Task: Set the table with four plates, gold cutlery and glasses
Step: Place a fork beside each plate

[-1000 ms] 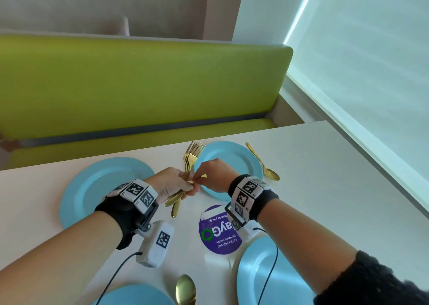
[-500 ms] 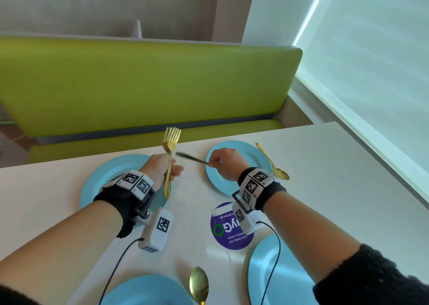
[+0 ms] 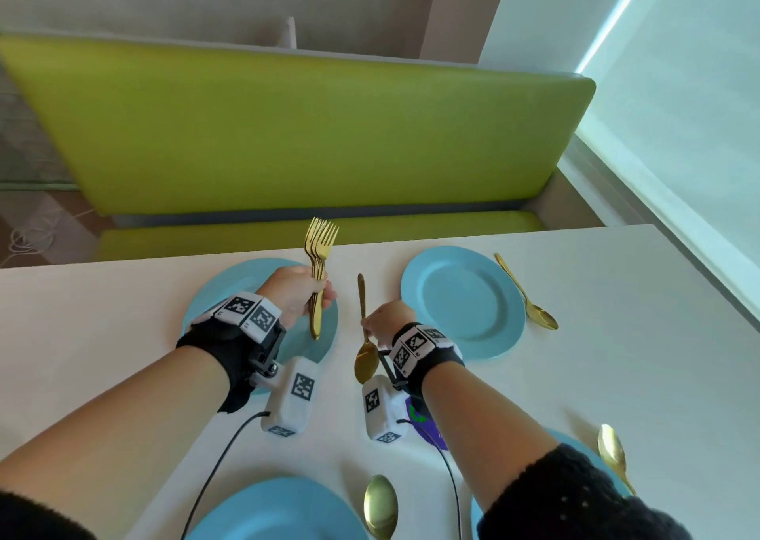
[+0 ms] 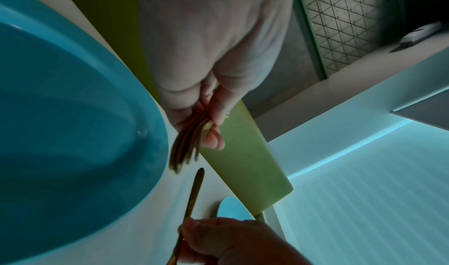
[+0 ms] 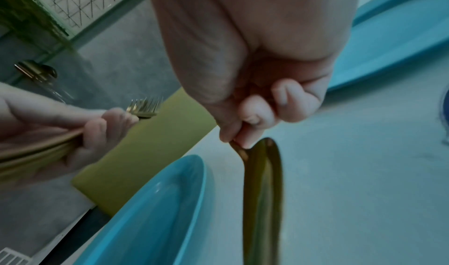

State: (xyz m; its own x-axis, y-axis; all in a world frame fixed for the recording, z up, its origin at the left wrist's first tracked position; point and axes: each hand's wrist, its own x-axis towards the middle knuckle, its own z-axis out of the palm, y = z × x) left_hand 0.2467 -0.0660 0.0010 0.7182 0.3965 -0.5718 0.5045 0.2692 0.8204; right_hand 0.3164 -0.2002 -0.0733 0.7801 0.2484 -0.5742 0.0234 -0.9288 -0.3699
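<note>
The left hand (image 3: 294, 293) grips a bunch of gold forks (image 3: 318, 252); the right hand (image 3: 388, 321) pinches a gold spoon (image 3: 365, 358), fingertips (image 5: 252, 113) seen only from the right wrist view.

My left hand (image 3: 294, 295) is raised with its fingers curled in a fist round what it holds, forearm reaching forward; my right hand (image 3: 388, 321) sits just beside it, lower, thumb and fingertips (image 5: 252, 113) pinched together, palm turned down.

no readable text, purple sticker (image 3: 427, 428) lettering hidden
</note>
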